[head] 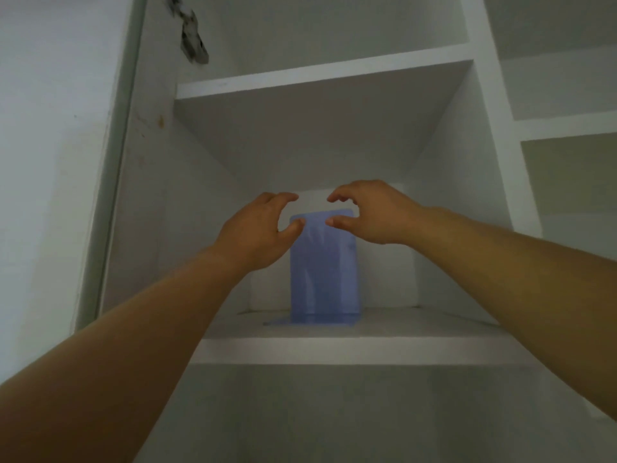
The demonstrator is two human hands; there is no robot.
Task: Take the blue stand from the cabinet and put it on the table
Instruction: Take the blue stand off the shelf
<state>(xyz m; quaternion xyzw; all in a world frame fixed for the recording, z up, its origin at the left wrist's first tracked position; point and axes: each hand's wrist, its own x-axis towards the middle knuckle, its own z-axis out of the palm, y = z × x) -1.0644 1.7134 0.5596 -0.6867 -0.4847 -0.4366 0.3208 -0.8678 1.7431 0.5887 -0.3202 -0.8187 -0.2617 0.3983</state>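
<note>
The blue stand (325, 272) is a flat upright panel with rounded top corners. It stands on a white cabinet shelf (350, 349), near the middle. My left hand (257, 228) reaches up at the stand's top left corner, fingers spread and curved, thumb in front of the panel's edge. My right hand (370, 212) hovers at the top right corner, fingers also apart and curved. Whether either thumb touches the panel is unclear. Neither hand holds the stand. Both forearms stretch up from the bottom corners of the view.
The white cabinet has another shelf (320, 76) above and more compartments (567, 128) to the right. A side wall (143, 195) bounds the compartment on the left, with a damaged dark patch (193, 41) high up. No table is in view.
</note>
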